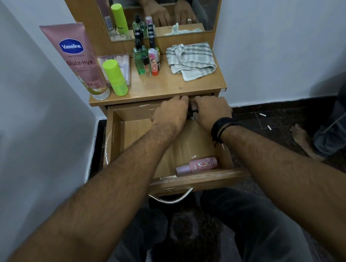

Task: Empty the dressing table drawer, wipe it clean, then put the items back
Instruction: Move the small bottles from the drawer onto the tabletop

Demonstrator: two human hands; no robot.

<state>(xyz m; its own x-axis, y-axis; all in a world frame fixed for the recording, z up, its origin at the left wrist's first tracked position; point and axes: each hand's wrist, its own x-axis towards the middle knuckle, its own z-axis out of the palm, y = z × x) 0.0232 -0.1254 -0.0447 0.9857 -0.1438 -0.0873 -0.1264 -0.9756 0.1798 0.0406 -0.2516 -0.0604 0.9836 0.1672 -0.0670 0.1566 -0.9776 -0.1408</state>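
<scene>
The wooden drawer [114,136] of the dressing table is pulled out in front of me. Both my hands reach to its back, under the tabletop edge. My left hand [170,114] and my right hand [210,111] are curled close together around a small dark and shiny item [193,113] that is mostly hidden between them. A pink bottle [198,165] lies on its side at the drawer's front right. A checked grey cloth [191,60] lies crumpled on the tabletop at the right.
On the tabletop [164,85] stand a large pink Vaseline tube [77,57], a lime-green bottle [115,77], a clear box [124,66], a green glass bottle [140,59] and a small pink-and-red tube [154,62]. A mirror [167,8] rises behind. Another person's foot [300,138] is at the right.
</scene>
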